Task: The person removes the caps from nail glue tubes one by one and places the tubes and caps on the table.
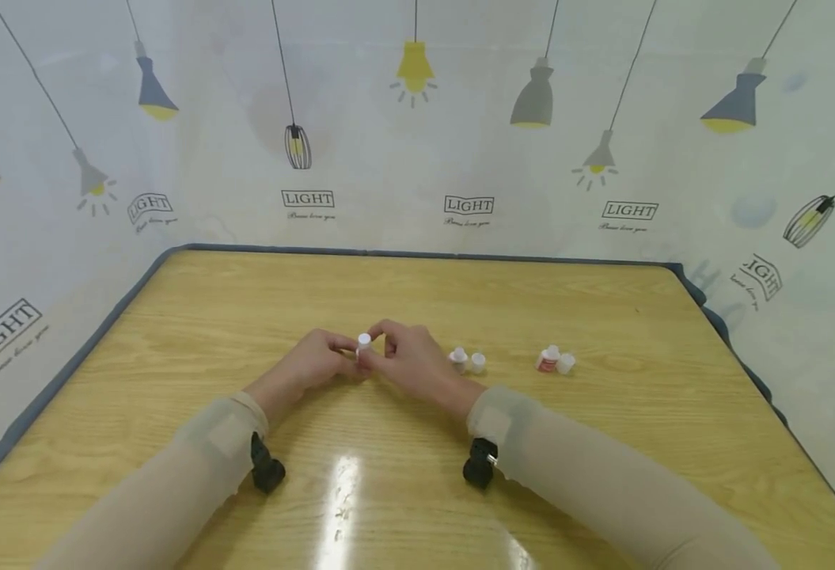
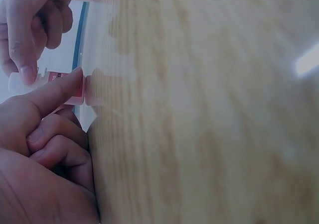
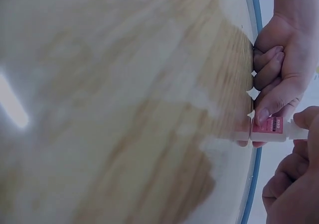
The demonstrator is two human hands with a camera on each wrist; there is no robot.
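A small white bottle [image 1: 364,340] with a red label stands upright on the table between the two hands. My left hand [image 1: 310,364] pinches its body low down, thumb over the label [image 3: 275,125] in the right wrist view. From the other side my right hand [image 1: 417,360] pinches the white cap [image 2: 18,82] on top, with its remaining fingers curled. Just right of that hand is a second small bottle [image 1: 458,362], uncapped, with a loose white cap [image 1: 478,363] beside it.
Farther right on the wooden table [image 1: 389,514] are a third small bottle [image 1: 548,361] with a red label and another white cap [image 1: 566,363] close against it. Behind the table's dark edge hangs a pale backdrop [image 1: 374,158] printed with lamps.
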